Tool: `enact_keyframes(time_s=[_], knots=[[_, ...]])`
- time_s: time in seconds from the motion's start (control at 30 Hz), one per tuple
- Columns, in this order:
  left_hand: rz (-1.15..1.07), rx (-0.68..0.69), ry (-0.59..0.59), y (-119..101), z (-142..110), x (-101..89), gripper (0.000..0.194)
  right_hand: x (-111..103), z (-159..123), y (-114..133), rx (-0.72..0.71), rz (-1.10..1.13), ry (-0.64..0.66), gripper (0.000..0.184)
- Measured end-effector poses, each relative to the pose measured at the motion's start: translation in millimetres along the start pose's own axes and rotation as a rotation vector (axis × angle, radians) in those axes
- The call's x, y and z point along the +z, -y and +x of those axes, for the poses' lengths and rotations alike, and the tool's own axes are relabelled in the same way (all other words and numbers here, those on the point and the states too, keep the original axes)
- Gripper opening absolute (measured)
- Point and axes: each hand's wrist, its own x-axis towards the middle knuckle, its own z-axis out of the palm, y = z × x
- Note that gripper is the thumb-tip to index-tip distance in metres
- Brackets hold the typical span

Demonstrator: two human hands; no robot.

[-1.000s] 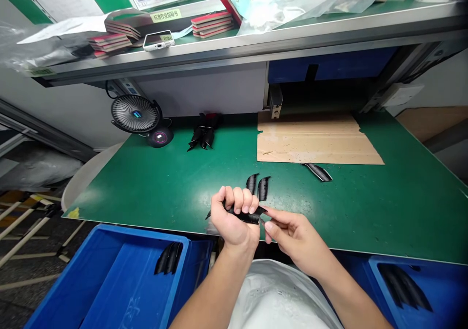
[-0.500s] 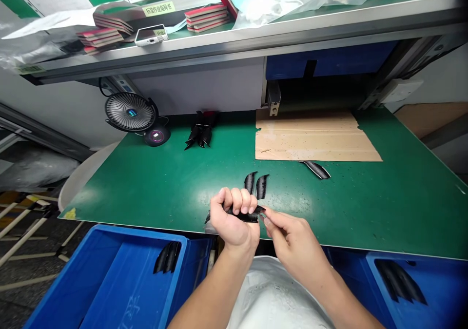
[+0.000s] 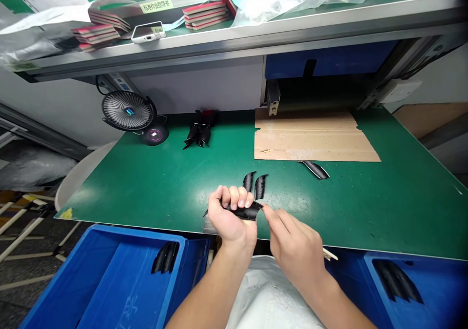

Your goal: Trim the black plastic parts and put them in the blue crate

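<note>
My left hand [image 3: 230,214] is closed around a glossy black curved plastic piece [image 3: 248,212] above the front edge of the green table. The piece's right end sticks out past the fingers. At that end, my right hand [image 3: 294,243] has its index fingertip touching or almost touching the tip. Its other fingers are curled in, and the pale end of a thin tool [image 3: 331,255] pokes out behind the hand; the tool's working end is hidden. Two similar black pieces, a left one [image 3: 249,181] and a right one [image 3: 261,186], lie just beyond my left hand.
A cardboard sheet [image 3: 314,136] lies on the green table [image 3: 175,187], a black piece [image 3: 315,169] at its front edge. Further left are a black bundle [image 3: 199,129] and a fan [image 3: 127,110]. Blue bins, left [image 3: 109,290] and right [image 3: 435,280], hold black pieces.
My right hand has turned, with the index finger now stretched along to the piece's end and the tool's pale end showing. My left hand keeps its grip on the black piece.
</note>
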Motion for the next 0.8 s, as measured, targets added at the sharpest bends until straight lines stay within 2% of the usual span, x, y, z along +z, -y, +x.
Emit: enact_keyframes(time_s=[0.1, 0.27, 0.33, 0.4, 0.47, 0.5, 0.57, 0.63, 0.73, 0.8], knots=[[-0.019, -0.040, -0.013, 0.8, 2.6, -0.1, 0.039, 4.2, -2.3, -3.7, 0.020, 0.127, -0.112, 0.029], [-0.020, -0.059, -0.020, 3.3, 6.0, -0.2, 0.038, 6.7, -2.6, -5.7, 0.176, 0.461, -0.037, 0.016], [-0.001, -0.057, -0.016, 6.0, 4.3, 0.8, 0.038, 6.4, 1.6, -4.1, 0.350, 0.616, -0.049, 0.014], [0.042, -0.063, 0.031, 10.6, 0.0, 1.4, 0.036, 5.3, 9.5, -3.3, 0.577, 0.763, -0.007, 0.022], [0.104, -0.064, 0.118, 15.5, -4.6, 0.9, 0.035, 3.1, 18.4, -6.0, 0.714, 0.874, 0.115, 0.028], [0.136, -0.059, 0.157, 17.3, -5.8, 0.1, 0.035, 1.4, 21.8, -9.5, 0.724, 0.912, 0.185, 0.028], [0.171, -0.032, 0.185, 18.1, -4.2, -2.0, 0.035, -2.8, 23.5, -20.3, 0.686, 0.936, 0.294, 0.028], [0.157, 0.020, 0.140, 15.2, 2.5, -4.0, 0.035, -7.0, 18.2, -33.6, 0.681, 0.884, 0.308, 0.027], [0.112, 0.046, 0.062, 11.4, 15.2, -5.4, 0.035, -9.5, 6.3, -46.8, 0.768, 0.733, 0.192, 0.035], [0.119, -0.015, 0.075, 15.8, 20.3, -6.6, 0.035, -7.0, 3.0, -47.4, 0.759, 0.664, 0.122, 0.041]])
